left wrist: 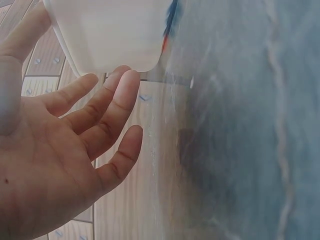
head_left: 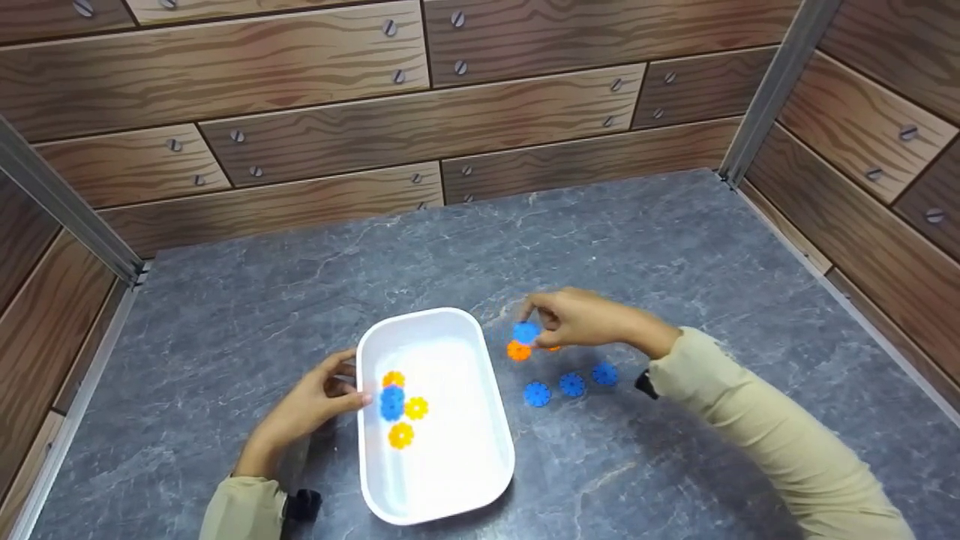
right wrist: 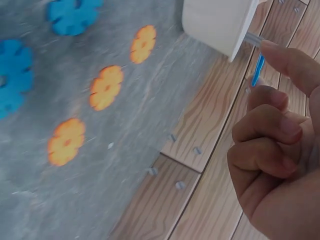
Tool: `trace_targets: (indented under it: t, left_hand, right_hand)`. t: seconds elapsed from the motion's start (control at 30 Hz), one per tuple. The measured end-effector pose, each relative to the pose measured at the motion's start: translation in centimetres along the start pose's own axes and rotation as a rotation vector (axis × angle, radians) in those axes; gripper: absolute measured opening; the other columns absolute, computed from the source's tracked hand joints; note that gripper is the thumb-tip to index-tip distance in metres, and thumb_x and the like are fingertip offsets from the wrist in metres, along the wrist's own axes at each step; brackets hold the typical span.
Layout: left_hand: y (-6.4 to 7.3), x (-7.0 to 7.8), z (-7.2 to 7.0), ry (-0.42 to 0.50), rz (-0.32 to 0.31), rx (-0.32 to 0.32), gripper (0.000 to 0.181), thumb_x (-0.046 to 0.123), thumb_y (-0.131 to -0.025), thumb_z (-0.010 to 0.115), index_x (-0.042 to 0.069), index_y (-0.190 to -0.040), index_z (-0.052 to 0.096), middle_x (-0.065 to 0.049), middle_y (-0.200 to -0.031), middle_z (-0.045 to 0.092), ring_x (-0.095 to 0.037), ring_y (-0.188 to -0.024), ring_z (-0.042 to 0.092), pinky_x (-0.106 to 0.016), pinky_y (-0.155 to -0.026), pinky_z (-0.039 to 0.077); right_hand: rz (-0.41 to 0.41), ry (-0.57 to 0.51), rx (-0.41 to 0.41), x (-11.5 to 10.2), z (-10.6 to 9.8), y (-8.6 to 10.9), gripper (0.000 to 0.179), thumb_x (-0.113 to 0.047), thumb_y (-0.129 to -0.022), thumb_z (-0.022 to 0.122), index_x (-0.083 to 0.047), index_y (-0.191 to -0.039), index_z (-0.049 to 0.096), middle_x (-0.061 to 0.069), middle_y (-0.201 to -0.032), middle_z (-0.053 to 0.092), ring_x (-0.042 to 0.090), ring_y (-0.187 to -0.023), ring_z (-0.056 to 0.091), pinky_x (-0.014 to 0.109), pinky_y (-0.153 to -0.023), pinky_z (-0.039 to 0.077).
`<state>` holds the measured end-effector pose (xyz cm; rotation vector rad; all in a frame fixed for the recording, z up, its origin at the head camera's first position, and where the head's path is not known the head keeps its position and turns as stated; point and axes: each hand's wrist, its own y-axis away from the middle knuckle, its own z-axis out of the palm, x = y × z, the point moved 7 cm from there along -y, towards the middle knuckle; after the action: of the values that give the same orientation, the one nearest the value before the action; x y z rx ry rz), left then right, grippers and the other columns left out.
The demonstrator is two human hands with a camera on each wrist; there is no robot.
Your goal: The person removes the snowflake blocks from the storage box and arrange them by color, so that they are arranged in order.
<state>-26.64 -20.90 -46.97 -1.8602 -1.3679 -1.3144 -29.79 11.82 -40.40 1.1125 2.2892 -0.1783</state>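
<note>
A white plastic tub (head_left: pixel 499 450) stands on the table. My left hand (head_left: pixel 319 397) holds its left side, with the thumb over the rim and the fingers against the outer wall. Inside lie a blue notched disc (head_left: pixel 391 405), an orange disc (head_left: pixel 394 379) and two yellow-orange ones, a disc (head_left: pixel 416 408) and a lower disc (head_left: pixel 401 435). To the right of the tub, my right hand (head_left: pixel 581 319) pinches a blue notched disc (right wrist: pixel 258 70) between thumb and index finger, above the table. Below that hand lie orange discs (right wrist: pixel 106 87), partly hidden in the head view.
Three blue discs lie in a row right of the tub, a near disc (head_left: pixel 537 394), a middle disc (head_left: pixel 571 385) and a far disc (head_left: pixel 604 373). The grey marbled table (head_left: pixel 660 247) is bounded by wood-patterned walls (head_left: pixel 315 142) at the back and sides.
</note>
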Motion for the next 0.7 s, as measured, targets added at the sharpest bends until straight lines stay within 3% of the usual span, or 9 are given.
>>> trace_targets:
  t: [0.47, 0.7]
  left_hand:
    - [0.1, -0.6, 0.0, -0.017, -0.041, 0.028, 0.075, 0.024, -0.083, 0.075, 0.002, -0.145, 0.038, -0.021, -0.122, 0.056, -0.019, -0.092, 0.058, -0.028, -0.079, 0.047]
    - [0.1, -0.2, -0.1, -0.021, -0.013, 0.013, 0.076, 0.024, -0.084, 0.075, 0.0, -0.145, 0.036, -0.022, -0.125, 0.055, -0.019, -0.095, 0.058, -0.028, -0.081, 0.047]
  right_hand:
    - [0.07, -0.071, -0.003, 4.5, 0.8, 3.0, 0.031, -0.012, -0.087, 0.066, -0.006, -0.117, 0.061, -0.005, -0.07, 0.045, 0.008, -0.061, 0.039, 0.023, -0.06, 0.035]
    - [0.114, -0.111, -0.004, 6.2, 0.8, 4.7, 0.034, -0.012, -0.087, 0.067, -0.003, -0.119, 0.06, -0.004, -0.07, 0.045, 0.008, -0.06, 0.038, 0.023, -0.058, 0.035]
